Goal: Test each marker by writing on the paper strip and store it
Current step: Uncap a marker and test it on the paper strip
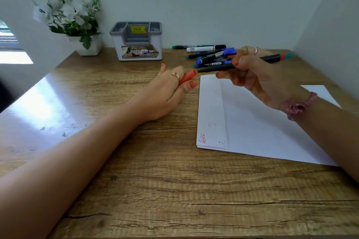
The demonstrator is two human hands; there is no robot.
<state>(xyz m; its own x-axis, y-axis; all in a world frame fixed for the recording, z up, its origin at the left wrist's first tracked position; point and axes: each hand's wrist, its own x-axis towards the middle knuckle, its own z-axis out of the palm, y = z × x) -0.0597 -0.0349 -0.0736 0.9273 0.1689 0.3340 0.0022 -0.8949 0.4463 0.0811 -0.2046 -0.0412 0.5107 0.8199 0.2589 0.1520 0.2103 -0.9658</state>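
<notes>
My left hand point(167, 91) rests on the wooden desk and pinches a red marker cap point(188, 77) between its fingers. My right hand point(256, 75) hovers above the white paper and grips a black marker point(219, 67) with a red and green end, its uncapped tip pointing left toward the cap, a short gap apart. The folded paper strip point(212, 114) lies on top of a larger white sheet point(268, 132) and carries a small red scribble point(202, 138) near its front corner. A pile of several markers point(209, 55) lies behind my right hand.
A grey and white desk organizer point(137, 41) with compartments stands at the back centre by the wall. A white pot with white flowers point(77, 25) sits at the back left. A white partition point(330, 35) closes off the right side. Bare desk point(174, 190) stretches toward me.
</notes>
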